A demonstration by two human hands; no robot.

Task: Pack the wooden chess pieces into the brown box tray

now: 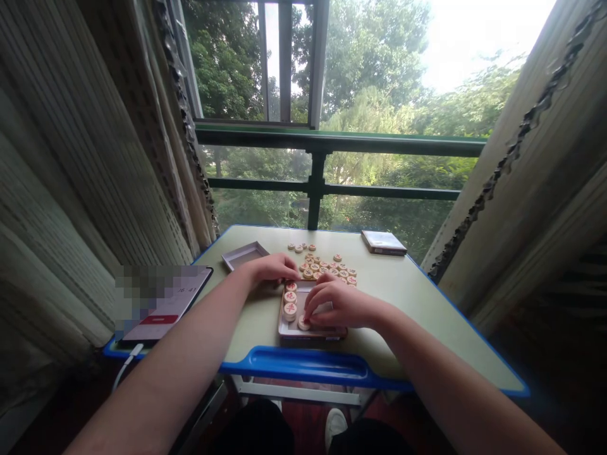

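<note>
A shallow open box (339,333) lies near the front of the table, with round Chinese chess pieces marked in red standing in stacks along its left side, the nearest stack (290,309) among them. Inside it, my right hand (327,303) has its fingertips closed on a chess piece (304,323) at the box's near end, beside that stack. My left hand (277,268) is bent round the far left corner of the box, fingers curled and partly hidden. More loose chess pieces (332,268) lie in a spread just beyond the box.
Behind my left hand lies a shallow tray-like lid (244,254). A flat box (384,242) sits at the back right. At the left edge is a tablet (164,309) with a white cable (127,363). The table's blue front rim has a groove (308,361).
</note>
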